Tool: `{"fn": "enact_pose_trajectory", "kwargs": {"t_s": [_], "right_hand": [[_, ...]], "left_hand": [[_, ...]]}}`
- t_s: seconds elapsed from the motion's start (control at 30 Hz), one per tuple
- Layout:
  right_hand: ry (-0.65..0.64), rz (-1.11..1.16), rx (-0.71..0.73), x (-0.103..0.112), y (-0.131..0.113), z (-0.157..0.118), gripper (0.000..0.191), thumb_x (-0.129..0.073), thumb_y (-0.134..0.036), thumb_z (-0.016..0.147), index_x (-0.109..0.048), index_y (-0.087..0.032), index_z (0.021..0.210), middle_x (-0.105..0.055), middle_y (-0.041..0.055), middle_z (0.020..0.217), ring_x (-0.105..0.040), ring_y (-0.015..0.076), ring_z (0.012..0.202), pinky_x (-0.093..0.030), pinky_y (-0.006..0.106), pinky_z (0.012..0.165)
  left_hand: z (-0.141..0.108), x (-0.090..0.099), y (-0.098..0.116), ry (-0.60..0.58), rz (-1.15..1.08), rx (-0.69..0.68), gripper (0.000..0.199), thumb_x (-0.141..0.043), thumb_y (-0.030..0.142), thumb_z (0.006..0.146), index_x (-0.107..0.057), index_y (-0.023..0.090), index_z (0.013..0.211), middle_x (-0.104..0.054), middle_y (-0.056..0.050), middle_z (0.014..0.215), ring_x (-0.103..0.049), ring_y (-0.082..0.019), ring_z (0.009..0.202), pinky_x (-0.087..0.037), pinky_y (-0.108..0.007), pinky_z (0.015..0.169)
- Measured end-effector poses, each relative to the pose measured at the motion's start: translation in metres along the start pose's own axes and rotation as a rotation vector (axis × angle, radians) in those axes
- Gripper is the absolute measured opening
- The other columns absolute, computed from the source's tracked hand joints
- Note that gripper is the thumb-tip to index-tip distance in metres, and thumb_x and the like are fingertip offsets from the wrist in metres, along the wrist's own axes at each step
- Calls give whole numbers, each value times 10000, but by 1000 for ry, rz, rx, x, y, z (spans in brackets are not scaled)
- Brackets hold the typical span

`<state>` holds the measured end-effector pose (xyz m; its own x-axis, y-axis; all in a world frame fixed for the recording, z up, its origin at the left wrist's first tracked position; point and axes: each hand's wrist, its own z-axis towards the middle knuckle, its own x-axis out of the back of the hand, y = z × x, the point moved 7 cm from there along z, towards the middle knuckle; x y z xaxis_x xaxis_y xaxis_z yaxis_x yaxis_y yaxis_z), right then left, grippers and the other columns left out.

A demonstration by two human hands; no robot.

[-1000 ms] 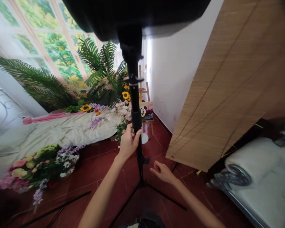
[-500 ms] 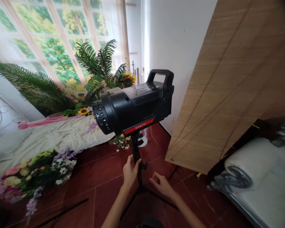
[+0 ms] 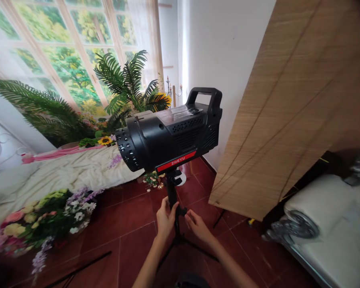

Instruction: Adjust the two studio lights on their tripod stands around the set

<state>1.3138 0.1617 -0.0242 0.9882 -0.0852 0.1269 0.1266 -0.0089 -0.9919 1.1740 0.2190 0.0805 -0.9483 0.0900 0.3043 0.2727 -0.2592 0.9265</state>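
A black studio light [image 3: 180, 138] with a top handle and a red ZHEYU label sits on a black light stand [image 3: 171, 193], its perforated front end facing left. My left hand [image 3: 165, 220] is closed around the stand's pole below the light. At the pole's right side, the fingers of my right hand [image 3: 199, 228] are pinched at a black locking knob [image 3: 183, 211]; they partly cover its outer end. Lower down, the stand's legs spread over the red tiled floor.
A bed with a cream cover [image 3: 87, 170] lies to the left, with a flower arrangement [image 3: 45, 216] before it. Palm fronds [image 3: 126, 82] stand behind. A woven blind panel [image 3: 258, 120] leans at the right, beside a white padded sofa [image 3: 327, 216]. A black rod [image 3: 84, 267] lies lower left.
My right hand has moved left and up to the knob, from a spot apart from the stand. My left hand keeps its grip on the pole. The light has barely shifted.
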Motion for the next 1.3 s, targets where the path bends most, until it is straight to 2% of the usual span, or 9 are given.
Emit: {"fn": "enact_pose_trajectory", "kwargs": {"t_s": [0.13,0.3,0.43,0.5,0.67,0.9,1.03,1.13,1.3], "right_hand": [[30,21,-2,-2,-7,10,415,-418,-608,908,-469,-214,787,-490,-43,618,-448,122,548,-358,247,544],[74,-75,68,5,-25,10,346,-458,-530,915,-525,-205,819,-538,-27,651,-498,137,596,-406,260,590],[167,-81,161,15,-45,13,308,-578,-441,861,-556,-215,1069,-656,42,941,-618,189,849,-493,313,758],[137,-68,203,13,-55,18,311,-587,-398,856,-572,-217,1109,-658,69,1049,-624,205,952,-503,342,829],[24,-93,264,0,-71,24,338,-621,-308,827,-584,-217,1151,-666,63,1103,-628,196,988,-494,367,909],[104,-141,189,4,-61,13,295,-652,-360,810,-611,-204,1058,-696,57,1014,-647,204,942,-504,342,865],[138,-158,164,8,-57,5,298,-602,-427,847,-623,-208,1047,-706,41,926,-661,195,841,-517,316,788],[215,-118,108,13,-47,1,342,-559,-486,866,-627,-204,1048,-710,44,862,-671,202,779,-527,312,728],[297,-15,30,11,-29,2,442,-568,-630,800,-627,-194,838,-711,55,761,-673,223,689,-535,310,621]], "left_hand": [[0,-2,-4,-38,-21,-10,338,-571,442,859,-522,236,1123,-705,-41,1008,-684,-216,942,-529,-326,839],[3,-2,-7,-93,-63,-26,323,-591,428,848,-534,219,1088,-703,-48,1011,-681,-203,951,-524,-323,845],[3,-2,-4,-129,-124,-46,314,-601,402,849,-526,211,1088,-701,-50,1024,-681,-192,961,-526,-318,861],[2,-1,-3,-136,-142,-50,312,-598,393,853,-526,207,1094,-698,-57,1048,-681,-193,976,-529,-321,874],[0,1,-8,-159,-145,-45,331,-577,391,867,-530,210,1140,-686,-68,1121,-671,-203,1036,-527,-341,915],[1,-3,-15,-183,12,-85,324,-556,402,878,-565,194,1125,-690,-89,1103,-662,-227,1028,-510,-365,901],[2,-4,-11,-196,79,-126,281,-520,400,899,-564,188,1077,-698,-69,982,-673,-211,897,-513,-336,807],[5,-3,-6,-205,95,-163,284,-504,398,906,-550,192,1096,-685,-65,996,-664,-202,907,-509,-314,806],[10,-2,-5,-244,116,-194,307,-498,387,910,-523,192,1146,-675,-71,1015,-664,-199,914,-514,-316,822]]}}
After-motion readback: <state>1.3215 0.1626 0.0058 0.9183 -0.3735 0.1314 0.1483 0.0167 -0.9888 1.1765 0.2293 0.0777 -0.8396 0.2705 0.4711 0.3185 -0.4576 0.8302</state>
